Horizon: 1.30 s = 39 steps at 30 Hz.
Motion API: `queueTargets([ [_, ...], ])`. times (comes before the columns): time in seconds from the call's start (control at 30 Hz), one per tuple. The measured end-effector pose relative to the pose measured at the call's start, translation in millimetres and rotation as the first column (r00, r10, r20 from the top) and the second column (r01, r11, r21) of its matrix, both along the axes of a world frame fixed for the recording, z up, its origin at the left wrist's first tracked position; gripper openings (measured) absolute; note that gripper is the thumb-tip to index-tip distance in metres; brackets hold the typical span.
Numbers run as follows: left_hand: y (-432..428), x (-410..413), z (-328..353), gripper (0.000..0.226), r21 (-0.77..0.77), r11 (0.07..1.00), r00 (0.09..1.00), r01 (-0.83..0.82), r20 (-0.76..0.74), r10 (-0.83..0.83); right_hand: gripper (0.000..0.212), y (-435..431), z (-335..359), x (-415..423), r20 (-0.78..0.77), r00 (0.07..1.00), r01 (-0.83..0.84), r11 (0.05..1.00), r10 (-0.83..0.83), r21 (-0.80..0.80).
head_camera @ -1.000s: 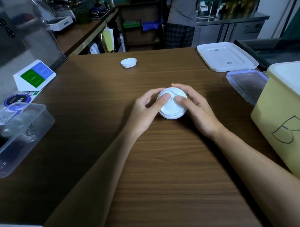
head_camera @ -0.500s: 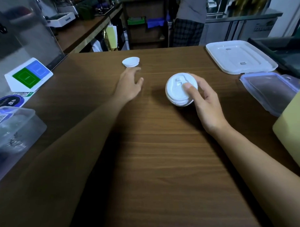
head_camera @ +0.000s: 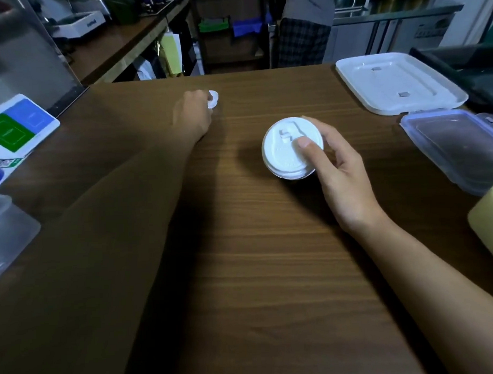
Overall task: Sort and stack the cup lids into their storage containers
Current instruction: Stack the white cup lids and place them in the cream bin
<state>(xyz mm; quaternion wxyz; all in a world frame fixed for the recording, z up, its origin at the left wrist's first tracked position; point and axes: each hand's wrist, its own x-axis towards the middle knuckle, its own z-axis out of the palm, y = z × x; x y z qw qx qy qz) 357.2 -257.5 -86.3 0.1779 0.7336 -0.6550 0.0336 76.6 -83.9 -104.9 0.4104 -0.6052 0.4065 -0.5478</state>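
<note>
A stack of white cup lids (head_camera: 290, 150) sits tilted above the middle of the brown wooden table (head_camera: 256, 270). My right hand (head_camera: 337, 172) grips it, thumb on the top lid and fingers round the far side. Farther left, near the table's back edge, my left hand (head_camera: 192, 116) covers a small white lid (head_camera: 213, 100) and pinches it; only the lid's right edge shows. A clear plastic container (head_camera: 9, 234) stands at the left edge. A yellow bin (head_camera: 489, 223) stands at the right edge.
A white container lid (head_camera: 398, 82) lies at the back right, with a clear blue-rimmed lid (head_camera: 456, 148) in front of it. A green and blue card stand (head_camera: 17, 127) is at the left. A person stands beyond the table's far edge.
My left hand left the lid stack, reached forward and left, and closed over the small lid. My right hand kept the stack and lifted it a little toward the right.
</note>
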Motion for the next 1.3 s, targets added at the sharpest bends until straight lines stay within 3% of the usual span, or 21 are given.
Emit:
queueTargets([
  [0.13, 32.5, -10.3, -2.0, 0.032, -0.073, 0.997, 0.999, 0.024, 0.032, -0.022, 0.047, 1.4, 2.3, 0.1, 0.017, 1.000, -0.004, 1.000, 0.004, 0.017],
  [0.43, 171.7, -21.1, -14.0, 0.033, -0.340, 0.895, 0.934, 0.288, -0.107, -0.341, 0.037, 25.2, 10.1, -0.2, -0.048, 0.999, 0.024, 1.000, -0.024, -0.005],
  [0.57, 227.6, -33.6, -8.3, 0.041, -0.371, 0.918, 0.856, 0.142, -0.419, -0.302, 0.048, 40.8, 11.9, -6.0, -0.065, 0.995, 0.070, 0.997, -0.070, -0.013],
  [0.63, 249.1, -44.2, -6.5, 0.051, -0.329, 0.942, 0.715, 0.069, -0.642, -0.276, 0.050, 51.1, 11.5, -11.0, -0.052, 0.994, 0.094, 0.995, -0.095, -0.019],
  [0.73, 270.5, -59.7, 2.6, 0.061, -0.251, 0.965, 0.288, 0.080, -0.921, -0.263, 0.049, 67.4, 8.2, -18.0, -0.046, 0.993, 0.108, 0.993, -0.110, -0.047],
  [0.8, 280.2, -71.0, 13.9, 0.057, -0.252, 0.959, 0.060, 0.128, -0.963, -0.261, 0.047, 75.1, 7.9, -20.8, -0.037, 0.993, 0.108, 0.993, -0.110, -0.053],
  [0.87, 283.6, -79.9, 20.1, 0.046, -0.280, 0.945, -0.036, 0.172, -0.960, -0.278, 0.044, 79.3, 10.0, -21.5, -0.042, 0.994, 0.096, 0.994, -0.099, -0.059],
  [1.07, 282.8, -93.2, 13.3, 0.030, -0.347, 0.915, 0.268, 0.205, -0.879, -0.394, 0.032, 84.0, 17.4, -13.2, -0.094, 0.996, -0.006, 0.998, 0.001, -0.056],
  [1.3, 280.5, -94.6, 10.1, 0.032, -0.423, 0.892, 0.343, 0.157, -0.824, -0.451, 0.033, 83.5, 22.8, -1.6, -0.055, 0.993, -0.103, 0.995, 0.103, -0.003],
])
